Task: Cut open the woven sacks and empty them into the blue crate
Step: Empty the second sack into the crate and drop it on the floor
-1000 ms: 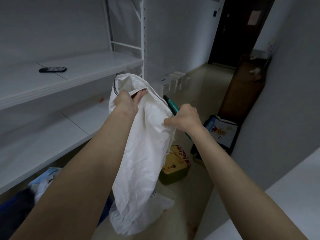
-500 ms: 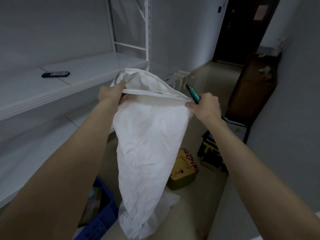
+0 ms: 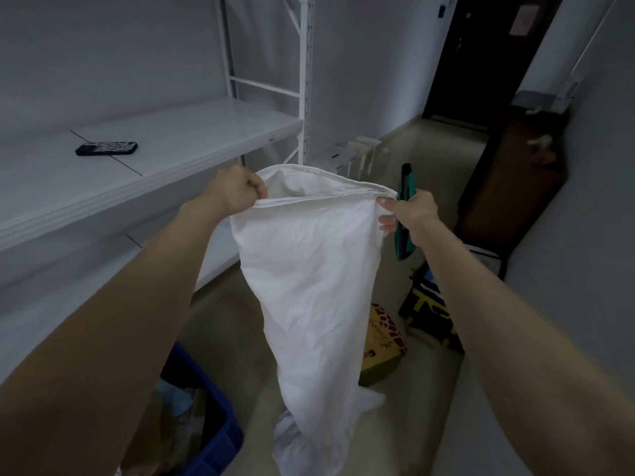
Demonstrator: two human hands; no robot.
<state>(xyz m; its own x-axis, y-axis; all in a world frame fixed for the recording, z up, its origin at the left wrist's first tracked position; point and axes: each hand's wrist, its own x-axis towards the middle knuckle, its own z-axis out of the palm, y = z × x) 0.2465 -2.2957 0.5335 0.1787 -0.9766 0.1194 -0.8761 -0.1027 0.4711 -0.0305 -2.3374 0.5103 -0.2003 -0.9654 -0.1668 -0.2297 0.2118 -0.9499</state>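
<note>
Sack, appearance: The woven sack (image 3: 309,286) is plain white, limp and heavily creased. It has a hemmed rim, is wide at the mouth and narrows toward the bottom.
Sack, position: It hangs in front of me, stretched between my two hands. It is beside the white shelf (image 3: 192,139), with its lower end just right of the blue crate (image 3: 220,407).
Sack, axis: The long axis runs near vertical, with the mouth up and slightly parted and the tail down. The tail is bunched low, and I cannot tell whether it touches the floor.
Left hand: My left hand (image 3: 237,192) has its fingers curled tight, pinching the left corner of the rim.
Right hand: My right hand (image 3: 410,211) pinches the right corner with its thumb. The other fingers wrap a teal utility knife (image 3: 407,187), held upright with its dark tip up.
Crate contents: Pale items lie inside, too dim to identify.
Surroundings: A phone (image 3: 106,148) lies on the shelf. A yellow patterned box (image 3: 381,341) sits on the floor behind the sack.
</note>
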